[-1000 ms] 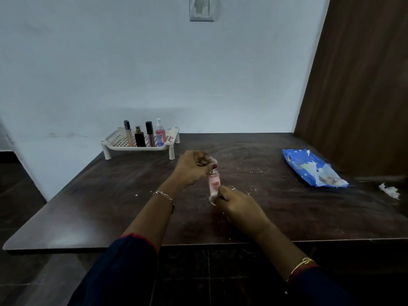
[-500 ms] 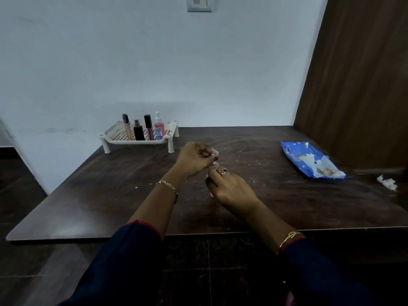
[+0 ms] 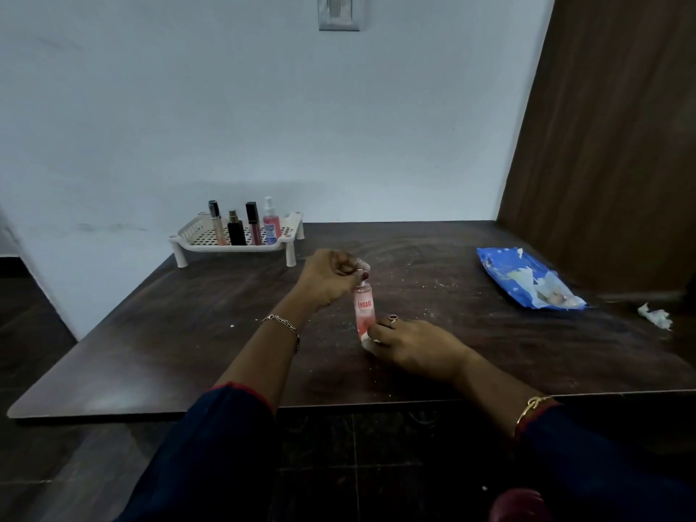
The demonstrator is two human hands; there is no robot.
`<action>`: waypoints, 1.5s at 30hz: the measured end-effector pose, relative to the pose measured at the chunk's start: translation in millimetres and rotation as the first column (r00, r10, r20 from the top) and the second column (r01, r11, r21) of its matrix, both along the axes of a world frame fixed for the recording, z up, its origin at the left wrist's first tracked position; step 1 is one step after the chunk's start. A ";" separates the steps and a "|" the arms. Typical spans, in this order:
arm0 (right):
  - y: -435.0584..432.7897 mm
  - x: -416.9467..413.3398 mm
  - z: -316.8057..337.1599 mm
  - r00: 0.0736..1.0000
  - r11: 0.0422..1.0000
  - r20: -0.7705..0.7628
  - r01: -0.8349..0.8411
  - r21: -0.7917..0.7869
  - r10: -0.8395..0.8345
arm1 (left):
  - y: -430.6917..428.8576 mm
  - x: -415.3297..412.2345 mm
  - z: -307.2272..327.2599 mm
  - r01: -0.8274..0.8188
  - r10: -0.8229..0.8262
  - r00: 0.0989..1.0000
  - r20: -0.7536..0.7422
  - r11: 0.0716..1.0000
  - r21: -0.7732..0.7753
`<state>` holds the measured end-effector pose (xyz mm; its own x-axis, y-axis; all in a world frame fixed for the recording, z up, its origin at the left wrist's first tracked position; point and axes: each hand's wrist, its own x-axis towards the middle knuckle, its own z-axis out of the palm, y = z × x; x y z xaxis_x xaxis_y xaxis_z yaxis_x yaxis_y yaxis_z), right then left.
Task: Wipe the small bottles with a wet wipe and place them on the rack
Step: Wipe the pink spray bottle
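Observation:
A small pink bottle (image 3: 364, 310) stands upright mid-table. My left hand (image 3: 328, 277) pinches its top. My right hand (image 3: 412, 347) holds a white wet wipe (image 3: 367, 342) pressed round the bottle's base. At the back left, a cream plastic rack (image 3: 196, 243) carries several small bottles, among them a pink spray bottle (image 3: 271, 224) and a black bottle (image 3: 236, 229).
A blue wet-wipe packet (image 3: 527, 277) lies on the dark wooden table (image 3: 150, 333) at the right. A crumpled used wipe (image 3: 655, 316) sits near the right edge. White crumbs dot the tabletop. A brown wooden panel (image 3: 610, 145) rises at the right.
My right hand slid up over the bottle, covering it, then came back down to its base with the wipe. My left hand kept hold of the top.

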<state>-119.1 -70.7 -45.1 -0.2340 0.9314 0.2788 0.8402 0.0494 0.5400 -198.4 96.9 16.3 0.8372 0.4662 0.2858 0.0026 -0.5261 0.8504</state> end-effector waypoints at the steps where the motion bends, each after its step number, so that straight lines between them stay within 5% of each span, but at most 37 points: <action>1: -2.4 0.5 0.9 1.000 1.000 0.001 0.023 -0.011 -0.023 | -0.4 0.2 -0.4 -0.001 0.001 1.000 0.003 1.000 -0.006; 7: -15.0 18.4 4.8 0.982 0.983 -0.050 0.179 -0.040 -0.181 | -0.6 0.6 -2.5 0.005 -0.005 1.000 0.010 1.000 -0.030; 12: -17.6 25.4 21.9 0.912 0.941 -0.338 0.299 0.157 -0.233 | -5.2 1.9 -1.8 0.015 -0.015 1.000 0.005 0.999 -0.034; 19: 13.9 -1.5 25.3 0.977 0.964 -0.201 0.113 0.242 -0.064 | -12.8 4.9 -6.9 -0.090 0.099 0.994 0.054 0.986 -0.143; 32: 8.0 -2.4 11.6 1.000 0.998 0.015 -0.007 -0.058 0.008 | -10.8 7.8 -5.7 -0.107 0.117 0.993 0.025 0.963 -0.248; 39: 17.7 7.5 31.6 0.968 0.978 -0.233 0.132 0.161 -0.092 | -11.5 13.0 -5.1 -0.054 0.066 0.997 0.034 0.964 -0.260; 43: 12.0 -1.9 14.6 0.956 0.991 -0.269 0.129 0.024 -0.117 | -8.8 13.1 -6.1 -0.059 0.071 0.997 0.033 0.959 -0.279; 45: 10.9 -3.4 8.9 0.983 0.997 -0.169 0.073 -0.016 -0.075 | -8.5 10.7 -4.8 -0.060 0.072 0.997 0.031 0.952 -0.300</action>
